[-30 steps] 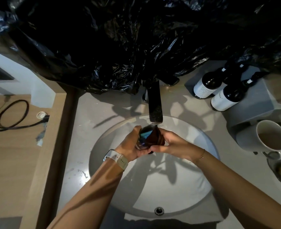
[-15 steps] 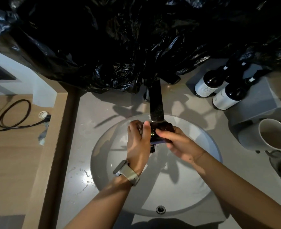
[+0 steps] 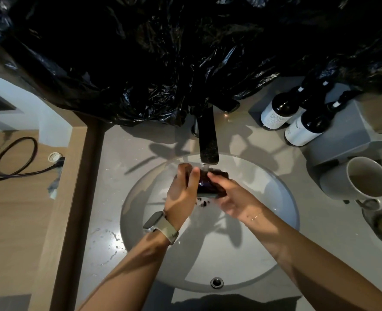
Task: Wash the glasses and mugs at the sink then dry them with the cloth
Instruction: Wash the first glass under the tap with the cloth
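Both the left hand and right hand grip the dark glass tumbler under running water; wet, slippery and fragile, it is best held round its sides.

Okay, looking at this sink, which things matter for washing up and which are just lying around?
In the job: dark glass, held under the faucet by left hand and right hand; sink; white mug waiting.

Lying about: two dark bottles, black plastic sheet, black cable.
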A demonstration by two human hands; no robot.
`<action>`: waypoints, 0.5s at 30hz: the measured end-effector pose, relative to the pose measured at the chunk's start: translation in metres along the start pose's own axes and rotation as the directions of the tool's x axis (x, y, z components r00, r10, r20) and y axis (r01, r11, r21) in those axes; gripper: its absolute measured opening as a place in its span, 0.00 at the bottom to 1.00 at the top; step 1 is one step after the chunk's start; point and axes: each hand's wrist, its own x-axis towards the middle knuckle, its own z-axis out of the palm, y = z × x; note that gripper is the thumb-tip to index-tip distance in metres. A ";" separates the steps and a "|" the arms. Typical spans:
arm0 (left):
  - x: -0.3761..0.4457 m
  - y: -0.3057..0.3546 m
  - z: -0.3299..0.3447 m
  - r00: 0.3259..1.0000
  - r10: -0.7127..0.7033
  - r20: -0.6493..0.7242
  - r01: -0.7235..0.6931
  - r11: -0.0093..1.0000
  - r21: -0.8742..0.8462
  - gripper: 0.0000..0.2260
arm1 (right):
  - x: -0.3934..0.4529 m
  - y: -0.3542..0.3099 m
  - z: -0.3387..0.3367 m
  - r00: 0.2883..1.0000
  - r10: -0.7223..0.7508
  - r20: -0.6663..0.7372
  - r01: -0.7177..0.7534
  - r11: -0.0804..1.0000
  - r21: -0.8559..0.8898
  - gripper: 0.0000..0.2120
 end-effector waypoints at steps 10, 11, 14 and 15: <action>0.003 -0.008 -0.001 0.951 -0.301 0.068 0.308 0.920 -0.244 0.17 | 0.002 0.002 0.007 0.991 -0.130 0.001 0.127 0.962 -0.241 0.09; -0.001 -0.010 -0.002 0.992 -0.125 0.011 0.125 0.979 -0.159 0.13 | 0.003 0.000 0.007 0.999 -0.053 -0.005 0.052 0.994 -0.095 0.11; -0.001 -0.015 -0.003 0.998 0.051 0.047 -0.046 0.994 -0.100 0.10 | 0.002 -0.002 0.005 1.000 -0.029 -0.004 0.029 1.000 -0.002 0.10; 0.003 -0.012 -0.004 0.995 -0.058 0.076 0.069 0.988 -0.140 0.12 | -0.001 -0.001 0.007 0.997 -0.083 -0.011 0.081 0.993 -0.090 0.09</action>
